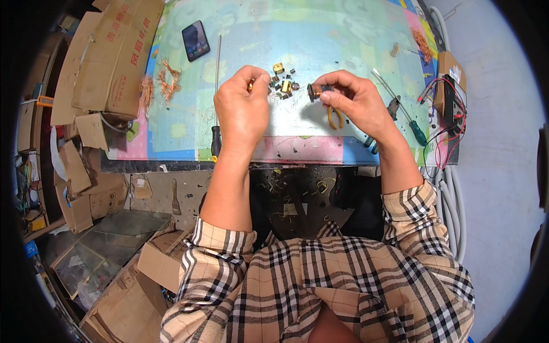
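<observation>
My left hand (242,106) is closed above the table, pinching a small orange-copper piece (250,86) between thumb and fingers. My right hand (353,98) grips a small dark component with copper winding (315,90) at its fingertips. Between the two hands lies a small heap of yellow and black parts (282,83) on the light blue patterned table mat (320,34). Orange-handled pliers (335,117) lie just under my right hand. My plaid sleeves are rolled up at the elbows.
A long screwdriver (217,91) lies left of my left hand, a green-handled one (400,108) on the right. A black phone (195,40) sits at the far left. Copper wire tangles (167,77), cardboard boxes (108,51) and a box with red and black leads (452,91) surround the mat.
</observation>
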Tool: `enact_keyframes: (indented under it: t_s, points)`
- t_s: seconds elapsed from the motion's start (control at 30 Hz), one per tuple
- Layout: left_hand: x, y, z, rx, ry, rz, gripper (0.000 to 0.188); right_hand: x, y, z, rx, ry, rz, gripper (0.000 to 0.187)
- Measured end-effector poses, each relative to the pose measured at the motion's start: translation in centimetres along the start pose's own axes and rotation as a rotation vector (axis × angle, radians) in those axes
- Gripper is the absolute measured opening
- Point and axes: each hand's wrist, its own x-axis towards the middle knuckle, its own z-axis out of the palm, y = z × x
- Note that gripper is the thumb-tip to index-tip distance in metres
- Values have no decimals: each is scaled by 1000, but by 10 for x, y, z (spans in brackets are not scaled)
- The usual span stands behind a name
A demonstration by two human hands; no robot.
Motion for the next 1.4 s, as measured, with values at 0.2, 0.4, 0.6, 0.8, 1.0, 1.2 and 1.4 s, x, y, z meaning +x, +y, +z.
enact_keyframes:
  t_s: [0.2, 0.4, 0.6, 0.8, 1.0, 1.2, 1.4]
  points:
    - [-1, 7, 3, -661, -223, -161, 13, -1, 1, 5, -291, 84, -97, 21]
    - [-1, 4, -1, -539, -451, -302, 15, 2, 9, 6, -175, 170, -98, 21]
    - [-11, 7, 14, -23, -386, 1, 13, 2, 6, 8, -65, 166, -93, 20]
    - [-9, 7, 12, -18, -213, 1, 11, -2, -4, 4, -52, -13, 1, 20]
    - [-6, 14, 4, -411, -512, -78, 12, 0, 5, 6, -10, 79, -32, 22]
    - [-3, 3, -2, -376, -616, 15, 13, 3, 6, -1, 130, 48, -38, 22]
    - [3, 3, -6, -764, -503, -151, 12, 0, -2, -2, 240, 8, 44, 22]
